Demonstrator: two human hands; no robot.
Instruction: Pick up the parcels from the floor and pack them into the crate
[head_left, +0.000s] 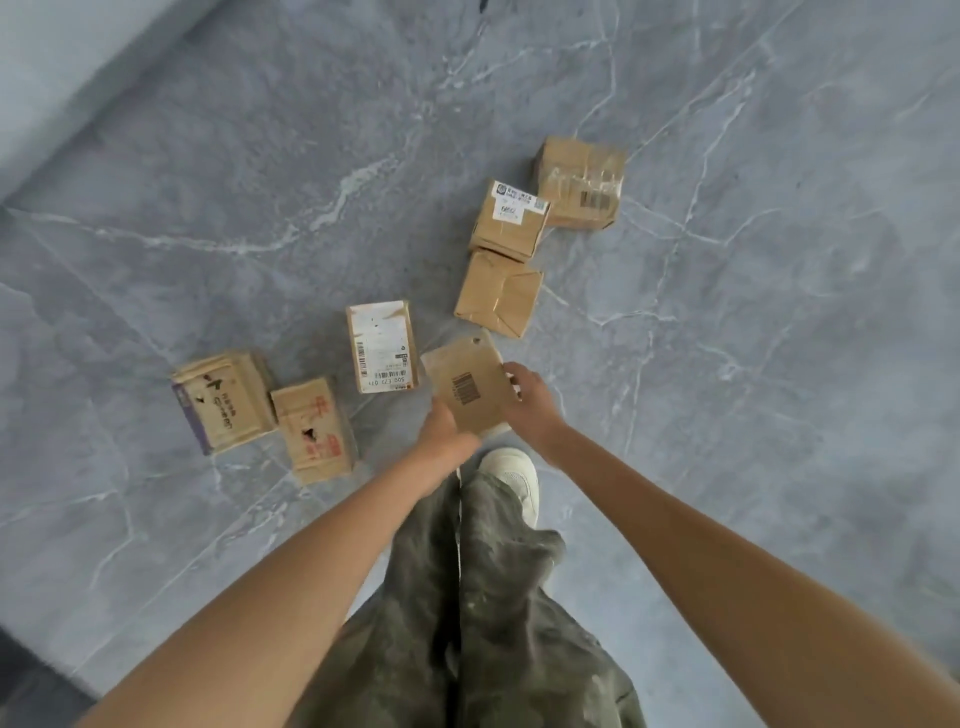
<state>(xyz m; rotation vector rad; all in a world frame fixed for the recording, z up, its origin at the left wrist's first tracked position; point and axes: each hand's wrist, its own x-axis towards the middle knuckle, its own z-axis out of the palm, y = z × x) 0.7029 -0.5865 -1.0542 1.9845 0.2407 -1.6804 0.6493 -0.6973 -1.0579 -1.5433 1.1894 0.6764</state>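
Over olive trousers (483, 623), left hand (442, 427) and right hand (531, 401) grip the flat barcoded parcel (467, 388) by its edges, just beyond the white shoe (514, 475). Such an edge-only hold could slip; the crate is unseen.

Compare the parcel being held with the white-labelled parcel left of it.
The held parcel is gripped by the left hand and right hand; the white-labelled parcel lies untouched on the floor. The held parcel's top is bare brown with a barcode; the white-labelled parcel's is mostly covered by its label. Both are small cardboard boxes.
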